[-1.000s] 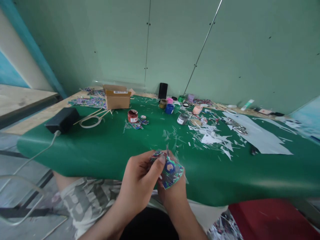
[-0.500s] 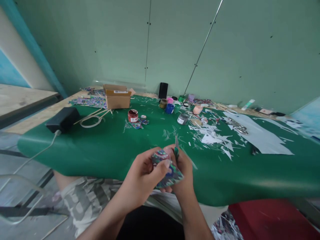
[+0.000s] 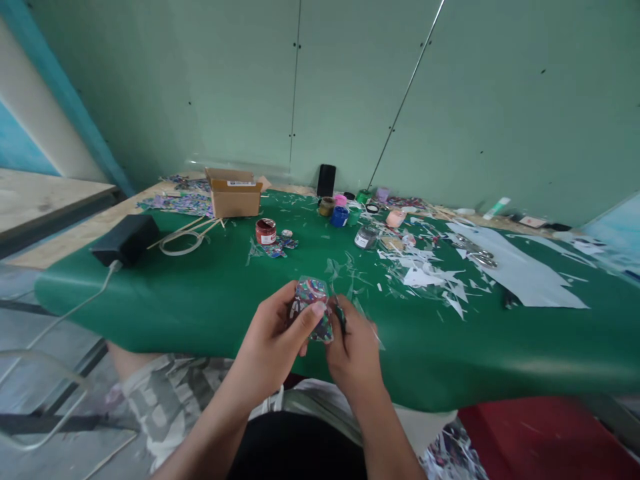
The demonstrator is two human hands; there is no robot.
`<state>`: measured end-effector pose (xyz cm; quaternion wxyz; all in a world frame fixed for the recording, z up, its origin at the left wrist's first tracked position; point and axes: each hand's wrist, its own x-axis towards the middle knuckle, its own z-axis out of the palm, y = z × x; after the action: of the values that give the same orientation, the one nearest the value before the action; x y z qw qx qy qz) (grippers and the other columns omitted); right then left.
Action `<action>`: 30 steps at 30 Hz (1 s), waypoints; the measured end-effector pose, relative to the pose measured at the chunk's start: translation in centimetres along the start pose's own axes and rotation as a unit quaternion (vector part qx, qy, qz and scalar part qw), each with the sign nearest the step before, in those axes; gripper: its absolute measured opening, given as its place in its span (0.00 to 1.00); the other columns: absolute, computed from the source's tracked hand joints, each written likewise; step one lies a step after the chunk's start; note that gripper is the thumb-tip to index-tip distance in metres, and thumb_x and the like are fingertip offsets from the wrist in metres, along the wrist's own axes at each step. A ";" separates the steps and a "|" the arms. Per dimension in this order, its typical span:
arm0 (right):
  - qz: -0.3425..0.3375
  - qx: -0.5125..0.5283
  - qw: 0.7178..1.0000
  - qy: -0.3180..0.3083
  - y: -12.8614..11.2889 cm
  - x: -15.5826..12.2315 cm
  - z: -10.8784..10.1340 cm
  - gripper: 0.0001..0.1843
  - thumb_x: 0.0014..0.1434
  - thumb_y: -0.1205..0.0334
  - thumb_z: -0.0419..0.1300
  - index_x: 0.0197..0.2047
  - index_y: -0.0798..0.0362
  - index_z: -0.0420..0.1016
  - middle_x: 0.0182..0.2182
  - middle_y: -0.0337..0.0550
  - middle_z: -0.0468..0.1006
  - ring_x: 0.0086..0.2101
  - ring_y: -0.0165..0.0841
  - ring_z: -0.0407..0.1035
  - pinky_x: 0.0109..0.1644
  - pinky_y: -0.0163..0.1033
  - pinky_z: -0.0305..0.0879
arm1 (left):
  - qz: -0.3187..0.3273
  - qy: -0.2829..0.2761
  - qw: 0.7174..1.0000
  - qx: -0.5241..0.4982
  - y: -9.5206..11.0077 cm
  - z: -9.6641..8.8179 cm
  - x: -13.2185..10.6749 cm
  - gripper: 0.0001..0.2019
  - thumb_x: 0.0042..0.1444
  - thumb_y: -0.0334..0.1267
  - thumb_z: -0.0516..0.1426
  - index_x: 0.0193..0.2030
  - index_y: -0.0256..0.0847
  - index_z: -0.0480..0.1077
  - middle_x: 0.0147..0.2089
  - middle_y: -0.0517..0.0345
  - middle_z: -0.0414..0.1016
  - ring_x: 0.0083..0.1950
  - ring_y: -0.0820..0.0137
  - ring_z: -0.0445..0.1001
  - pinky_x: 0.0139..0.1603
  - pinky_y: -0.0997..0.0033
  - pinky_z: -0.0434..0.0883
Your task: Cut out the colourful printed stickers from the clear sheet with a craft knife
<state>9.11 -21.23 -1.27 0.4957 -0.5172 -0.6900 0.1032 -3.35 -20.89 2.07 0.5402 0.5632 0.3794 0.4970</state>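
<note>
My left hand pinches a small flat multicoloured patterned piece with a clear edge, its thumb lying across the front. Close beside it on the right, my right hand is closed round what look like green-handled scissors. Their blade points up and away by the piece's right edge, blurred; the fingers hide most of the handle. A clear film strip shows at the outer side of the right hand. Both hands are above the near part of the green-covered table.
White and clear scraps lie to the right, near metal scissors on a white sheet. Paint jars stand mid-table, with a red jar nearer. A cardboard box and black power adapter are left.
Both hands have shifted slightly left. The patterned piece has turned more upright and moved up-left, and the right hand with the scissors has come away from behind it to its right side.
</note>
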 end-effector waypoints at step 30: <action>-0.002 0.025 0.999 -0.042 0.0 -0.9 0.5 0.07 0.58 0.63 0.49 0.37 0.49 0.68 0.25 0.38 0.77 0.26 0.35 0.74 0.29 0.34 0.63 | -0.038 -0.024 0.997 -0.060 -0.1 0.0 -0.3 0.14 0.50 0.42 0.64 0.25 0.37 0.64 0.22 0.66 0.57 0.24 0.79 0.53 0.23 0.79 0.56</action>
<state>8.67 -21.73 -2.05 0.4796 -0.4983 -0.7083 0.1413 -3.40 -21.13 1.94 0.6006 0.5264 0.3573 0.4842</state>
